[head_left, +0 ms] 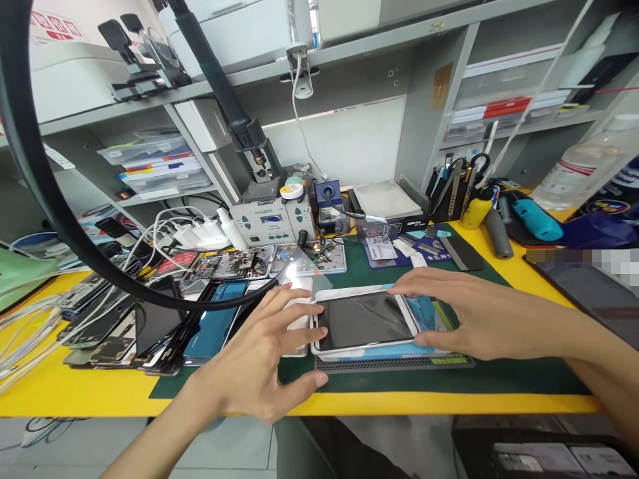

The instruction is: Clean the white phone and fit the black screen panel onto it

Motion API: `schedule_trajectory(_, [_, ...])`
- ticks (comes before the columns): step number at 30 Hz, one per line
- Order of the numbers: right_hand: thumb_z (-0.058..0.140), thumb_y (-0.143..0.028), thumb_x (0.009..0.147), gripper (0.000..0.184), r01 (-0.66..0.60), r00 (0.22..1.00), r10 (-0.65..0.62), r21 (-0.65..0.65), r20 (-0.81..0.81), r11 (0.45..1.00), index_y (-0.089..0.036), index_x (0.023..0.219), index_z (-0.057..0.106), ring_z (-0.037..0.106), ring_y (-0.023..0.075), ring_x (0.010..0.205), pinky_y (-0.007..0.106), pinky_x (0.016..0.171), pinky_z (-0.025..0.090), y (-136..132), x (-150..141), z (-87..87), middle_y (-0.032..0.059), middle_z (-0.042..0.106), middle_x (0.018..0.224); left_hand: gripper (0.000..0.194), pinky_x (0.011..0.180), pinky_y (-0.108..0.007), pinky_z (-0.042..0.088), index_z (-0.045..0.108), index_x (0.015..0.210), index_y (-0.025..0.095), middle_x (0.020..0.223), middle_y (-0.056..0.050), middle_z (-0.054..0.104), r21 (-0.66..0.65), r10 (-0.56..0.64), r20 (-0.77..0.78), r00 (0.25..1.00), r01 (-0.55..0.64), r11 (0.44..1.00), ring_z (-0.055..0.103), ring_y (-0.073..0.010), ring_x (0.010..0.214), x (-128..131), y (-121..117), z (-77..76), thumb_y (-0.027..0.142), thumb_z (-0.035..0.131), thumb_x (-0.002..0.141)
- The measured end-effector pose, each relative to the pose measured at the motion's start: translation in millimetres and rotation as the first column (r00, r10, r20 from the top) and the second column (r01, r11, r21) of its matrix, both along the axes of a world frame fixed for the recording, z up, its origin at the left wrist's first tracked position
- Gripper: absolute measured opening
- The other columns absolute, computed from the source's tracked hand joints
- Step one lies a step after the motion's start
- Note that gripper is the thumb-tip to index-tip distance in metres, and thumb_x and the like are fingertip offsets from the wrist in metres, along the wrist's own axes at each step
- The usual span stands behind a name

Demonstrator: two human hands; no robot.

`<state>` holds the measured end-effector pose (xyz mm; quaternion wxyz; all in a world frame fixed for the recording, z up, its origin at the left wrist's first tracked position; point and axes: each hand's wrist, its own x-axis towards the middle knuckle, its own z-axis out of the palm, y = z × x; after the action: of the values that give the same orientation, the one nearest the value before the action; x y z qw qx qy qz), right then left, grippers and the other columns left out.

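Note:
A smartphone (367, 320) with a white frame and dark glossy screen lies face up, lengthwise, in front of me. My right hand (479, 316) spans its right end, fingers at the far corner and thumb at the near one. At the left end, fingertips of my left hand (259, 346) touch the phone's edge; its fingers are spread and the thumb stands apart. Under the phone is a flat white-and-blue piece, on a grey repair pad (389, 364) with a meshed front strip. A green mat (529, 372) lies below. A white object (302, 291) is partly hidden behind my left fingers.
Stacked phone parts (144, 332) and a blue phone back (214, 319) lie left. A black ring-shaped frame (64, 219) arches close across the left. Behind stand a control station (272, 223), opened phones (309, 259) and a tool holder (452, 193). A bottle (574, 166) stands right.

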<state>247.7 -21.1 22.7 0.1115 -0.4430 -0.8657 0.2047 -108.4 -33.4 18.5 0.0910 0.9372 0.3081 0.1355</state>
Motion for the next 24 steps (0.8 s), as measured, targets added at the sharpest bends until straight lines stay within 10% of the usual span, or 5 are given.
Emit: schedule_trajectory(24, [0.073,-0.061,0.082,0.073,0.088,0.994,-0.089,0.011,0.062,0.996,-0.03,0.146,0.06,0.067,0.039,0.121,0.051,0.099,0.056,3,7,-3.6,0.0101,0.065,0.142,0.064,0.12,-0.076,0.028,0.072,0.135,0.025,0.158,-0.016,0.051,-0.058,-0.078,-0.117,0.99,0.071,0.996,0.035,-0.0467,0.153,29,13,1.5,0.061,0.071,0.082])
